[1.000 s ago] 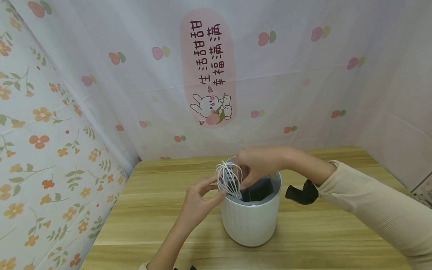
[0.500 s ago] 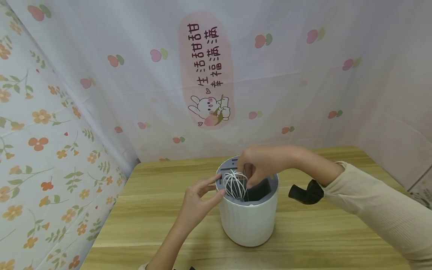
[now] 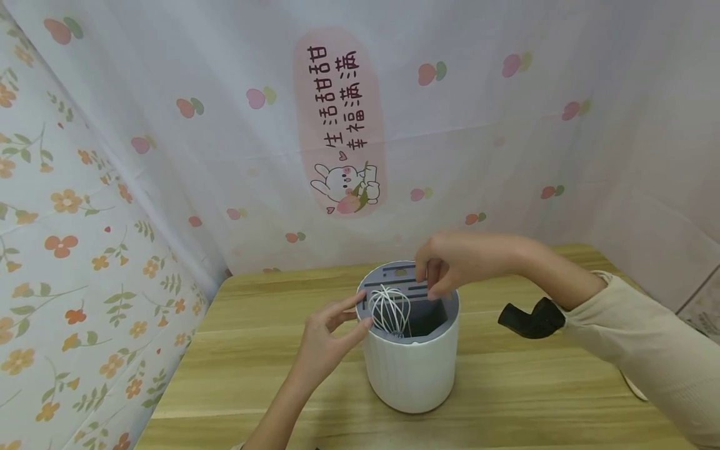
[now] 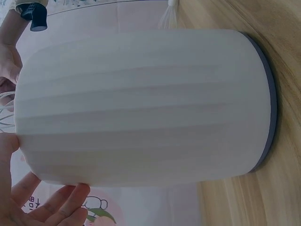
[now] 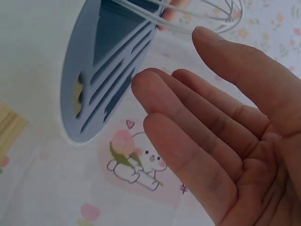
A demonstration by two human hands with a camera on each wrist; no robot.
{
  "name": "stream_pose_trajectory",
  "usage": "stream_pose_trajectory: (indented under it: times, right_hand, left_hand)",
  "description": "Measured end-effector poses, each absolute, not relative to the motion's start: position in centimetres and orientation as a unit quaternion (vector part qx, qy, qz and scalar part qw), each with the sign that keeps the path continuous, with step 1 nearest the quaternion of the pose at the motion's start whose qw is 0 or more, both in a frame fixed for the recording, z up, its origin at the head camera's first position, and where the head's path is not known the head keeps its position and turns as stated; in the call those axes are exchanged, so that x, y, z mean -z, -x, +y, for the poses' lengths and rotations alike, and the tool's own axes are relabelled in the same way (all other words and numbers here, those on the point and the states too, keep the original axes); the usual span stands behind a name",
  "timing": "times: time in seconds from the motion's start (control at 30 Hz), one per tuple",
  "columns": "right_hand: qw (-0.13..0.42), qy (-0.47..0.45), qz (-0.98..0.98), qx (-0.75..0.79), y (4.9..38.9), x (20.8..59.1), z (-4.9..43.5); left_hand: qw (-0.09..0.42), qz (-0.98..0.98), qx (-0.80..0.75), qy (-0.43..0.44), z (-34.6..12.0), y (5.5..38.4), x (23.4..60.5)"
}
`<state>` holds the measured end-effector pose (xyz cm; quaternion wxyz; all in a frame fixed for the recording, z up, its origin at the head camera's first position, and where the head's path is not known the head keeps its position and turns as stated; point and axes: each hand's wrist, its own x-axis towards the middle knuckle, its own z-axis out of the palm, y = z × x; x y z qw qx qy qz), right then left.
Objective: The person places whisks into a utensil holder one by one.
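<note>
A white cylindrical utensil holder with a grey slotted top stands upright on the wooden table. A whisk stands in the holder's large opening, white wire loops up, handle hidden inside. My left hand touches the holder's left side near the rim; in the left wrist view its fingers lie fairly straight against the ribbed wall. Above the right part of the slotted top is my right hand, fingers loosely bent. The right wrist view shows nothing between its thumb and fingers, apart from the whisk.
The wooden table reaches back to a printed curtain. Flowered cloth hangs along the left. A pale edge of some object shows beside the right sleeve. White tassel-like strands appear in the left wrist view.
The whisk has sunk lower into the holder and stands free of my right hand. That hand has let go and moved up and right. My left hand stays at the rim.
</note>
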<state>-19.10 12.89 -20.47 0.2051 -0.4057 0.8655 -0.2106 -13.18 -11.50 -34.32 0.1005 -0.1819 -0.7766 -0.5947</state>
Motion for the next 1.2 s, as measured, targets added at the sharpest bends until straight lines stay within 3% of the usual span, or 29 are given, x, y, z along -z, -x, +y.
stream_pose_trajectory:
  times: [0.63, 1.2]
  right_hand:
    - [0.163, 0.347, 0.892, 0.241, 21.4, 22.8, 20.5]
    - [0.217, 0.193, 0.903, 0.317, 24.0, 28.4, 30.8]
  left_hand:
    - [0.116, -0.773, 0.594, 0.188, -11.7, 13.2, 34.6]
    - [0.107, -0.776, 0.596, 0.179, -11.5, 13.3, 34.5]
